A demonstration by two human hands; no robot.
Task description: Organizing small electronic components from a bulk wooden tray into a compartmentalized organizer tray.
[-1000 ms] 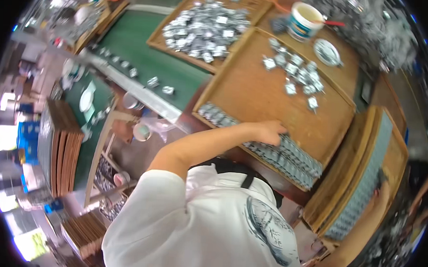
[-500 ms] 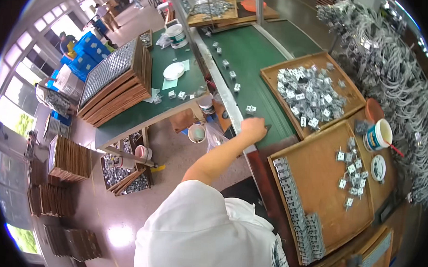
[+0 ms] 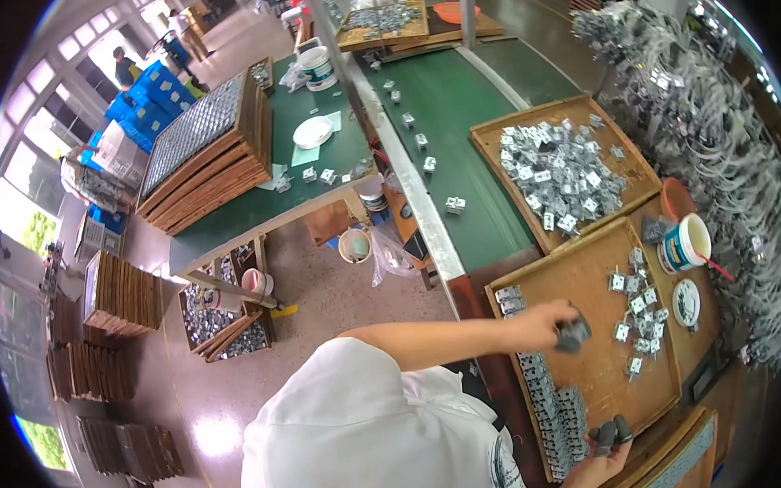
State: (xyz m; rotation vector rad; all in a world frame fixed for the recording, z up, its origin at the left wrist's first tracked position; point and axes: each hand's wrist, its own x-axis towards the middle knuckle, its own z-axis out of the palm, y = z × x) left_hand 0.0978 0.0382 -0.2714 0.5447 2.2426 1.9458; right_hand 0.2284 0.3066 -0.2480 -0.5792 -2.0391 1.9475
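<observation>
My left hand [image 3: 541,327] is over the upper left part of a wooden tray [image 3: 569,377], fingers closed around a dark grey, blocky shape [image 3: 573,335]. Fingertip covers and a held part cannot be told apart there. At the tray's lower right edge, my right hand [image 3: 604,463] has its fingers curled upward. Dark grey shapes that look like fingertip covers [image 3: 610,434] show on it, with a small pale bit beside them. Along the tray's left side stand rows of small grey metal parts [image 3: 551,411]; my left forearm crosses above them. Loose white-faced parts [image 3: 639,310] lie at its right.
A second tray [image 3: 626,217] beyond holds a heap of similar parts. Several sit spaced along the green belt [image 3: 468,115]. A white bucket [image 3: 684,242] and round lid [image 3: 687,304] are at the right, near hanging grey cables [image 3: 697,127]. Stacked trays [image 3: 210,146] stand left.
My left hand has come back from the green belt to above the near tray. The right hand has risen from the lower edge toward the tray's corner, showing more fully.
</observation>
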